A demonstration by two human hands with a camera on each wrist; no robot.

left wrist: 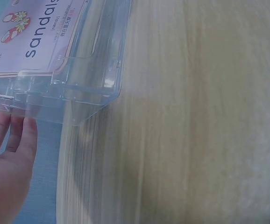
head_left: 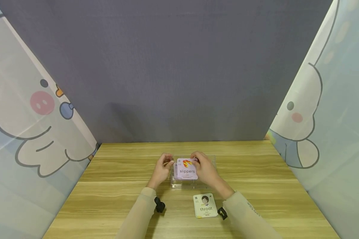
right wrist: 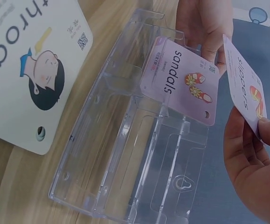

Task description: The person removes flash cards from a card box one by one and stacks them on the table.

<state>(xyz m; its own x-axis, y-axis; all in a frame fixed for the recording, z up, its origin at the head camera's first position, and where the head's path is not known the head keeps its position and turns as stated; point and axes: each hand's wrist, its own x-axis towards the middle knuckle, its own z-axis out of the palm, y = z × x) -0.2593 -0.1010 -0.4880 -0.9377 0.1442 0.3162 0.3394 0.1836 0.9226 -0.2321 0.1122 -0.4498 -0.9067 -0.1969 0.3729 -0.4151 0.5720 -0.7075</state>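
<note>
My right hand (head_left: 207,171) pinches a lilac "slippers" flashcard (head_left: 187,171) by its edge, thumb on the printed face. A clear plastic tiered rack (right wrist: 125,135) stands under it on the table. In one end of the rack leans a purple "sandals" flashcard (right wrist: 184,79), mostly covered by the slippers card in the head view. My left hand (head_left: 161,171) grips the rack's left end; in the left wrist view, its fingers (left wrist: 28,135) are against the clear plastic, with the thumb at the frame's edge.
Near the front of the wooden table (head_left: 119,199) lies a white "throat" flashcard (head_left: 205,209), between the forearms and in front of the rack. A dark grey panel (head_left: 179,83) rises behind the table, and cartoon-printed curtains (head_left: 341,132) stand at both sides.
</note>
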